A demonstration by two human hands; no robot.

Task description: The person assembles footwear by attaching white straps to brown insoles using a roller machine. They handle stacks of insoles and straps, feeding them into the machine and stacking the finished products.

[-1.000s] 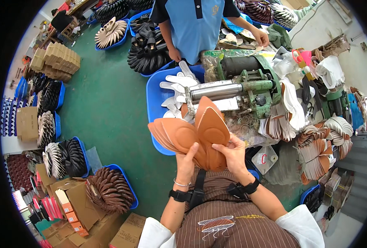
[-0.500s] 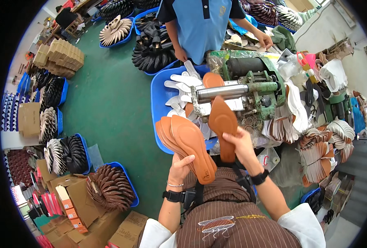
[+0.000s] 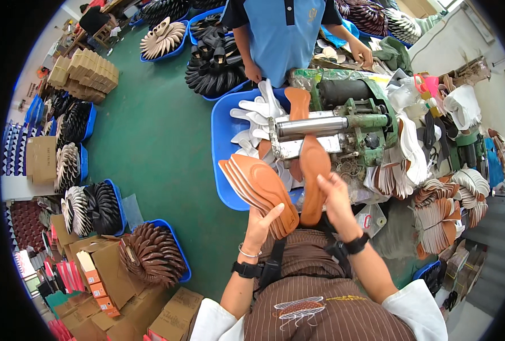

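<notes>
A fanned stack of tan shoe insoles [image 3: 267, 187] rests in my left hand [image 3: 257, 227], whose thumb presses on the top one. My right hand [image 3: 338, 202] pinches a single tan insole [image 3: 314, 176] by its side, pointed end away from me, just short of the metal roller [image 3: 312, 125] of a green machine [image 3: 372, 116]. Another tan insole [image 3: 297, 102] sticks out beyond the roller on the far side. Left of the machine, a blue tub [image 3: 223, 122] holds white insoles [image 3: 258, 113] lying loosely.
A person in a blue shirt [image 3: 278, 40] stands across the machine, one hand [image 3: 361, 54] over a pile of pieces. Stacks of insoles [image 3: 434, 221] stand at the right. Tubs of shoe parts [image 3: 153, 253] and cardboard boxes [image 3: 176, 312] line the left.
The insole in my right hand has turned more upright and shifted slightly right. My left hand's stack has fanned out more and moved a little right. The insole beyond the roller sticks out farther.
</notes>
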